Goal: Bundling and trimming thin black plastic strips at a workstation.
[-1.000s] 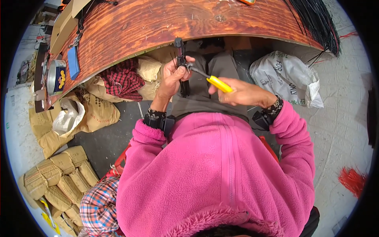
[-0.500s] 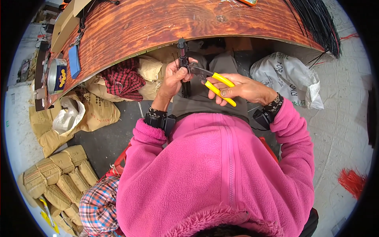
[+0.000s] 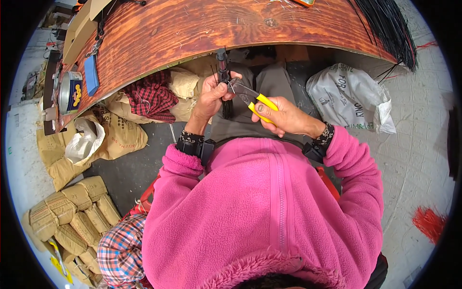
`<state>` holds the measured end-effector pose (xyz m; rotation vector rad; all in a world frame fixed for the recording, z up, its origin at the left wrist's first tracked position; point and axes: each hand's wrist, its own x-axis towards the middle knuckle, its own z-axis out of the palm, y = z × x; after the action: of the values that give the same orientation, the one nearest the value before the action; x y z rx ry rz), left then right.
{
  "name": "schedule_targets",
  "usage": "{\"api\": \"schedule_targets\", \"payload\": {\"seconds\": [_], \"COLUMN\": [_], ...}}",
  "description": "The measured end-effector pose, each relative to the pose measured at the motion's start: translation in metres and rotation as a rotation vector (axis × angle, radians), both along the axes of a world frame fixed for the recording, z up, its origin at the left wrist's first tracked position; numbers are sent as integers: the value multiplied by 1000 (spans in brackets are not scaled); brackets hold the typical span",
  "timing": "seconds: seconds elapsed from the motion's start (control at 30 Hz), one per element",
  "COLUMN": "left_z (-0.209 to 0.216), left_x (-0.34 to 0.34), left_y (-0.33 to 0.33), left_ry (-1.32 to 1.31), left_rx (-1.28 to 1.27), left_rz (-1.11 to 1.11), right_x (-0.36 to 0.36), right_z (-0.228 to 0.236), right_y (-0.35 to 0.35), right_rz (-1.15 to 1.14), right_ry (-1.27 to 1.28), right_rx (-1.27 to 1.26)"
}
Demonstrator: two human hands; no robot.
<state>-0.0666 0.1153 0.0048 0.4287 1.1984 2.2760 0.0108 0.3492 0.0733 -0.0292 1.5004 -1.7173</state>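
Note:
My left hand (image 3: 211, 98) is closed round a narrow bundle of black strands (image 3: 227, 109) with a dark cylindrical top end (image 3: 222, 57). It is held upright above my lap, just off the table edge. My right hand (image 3: 291, 117) grips a pair of pliers (image 3: 263, 107) with yellow handles, which are squeezed close together. The grey jaws reach the bundle beside my left thumb and fingers, where a thin, pale wire-like bit shows. What exactly the jaws bite on is too small to make out.
The wooden table (image 3: 216, 29) curves across the front, bearing a tin can (image 3: 70, 91), a blue-handled item (image 3: 90, 74) and long black strands (image 3: 387, 29). Below stand a white sack (image 3: 344, 94) and brown paper bags (image 3: 118, 135). Red bristles (image 3: 428, 224) lie at the right.
The pliers' handles have come from spread to nearly together. My right hand has shifted slightly left and turned. My left hand and the bundle have hardly moved.

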Motion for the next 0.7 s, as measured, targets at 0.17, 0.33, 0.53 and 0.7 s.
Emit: {"api": "schedule_targets", "payload": {"seconds": [0.17,0.33,0.53,0.7], "left_z": [6,16,17,12], "left_x": [-2,1,13,10], "left_y": [4,6,17,32], "left_ry": [27,10,194,258], "left_rx": [-11,-27,-278,-374], "left_rz": [-36,-48,22,55], "right_x": [-2,-13,-13,-18], "right_z": [2,21,31,27], "right_y": [3,17,35,42], "right_rz": [-22,36,80,81], "right_ry": [-14,45,77,132], "right_rx": [75,200,341,383]}}
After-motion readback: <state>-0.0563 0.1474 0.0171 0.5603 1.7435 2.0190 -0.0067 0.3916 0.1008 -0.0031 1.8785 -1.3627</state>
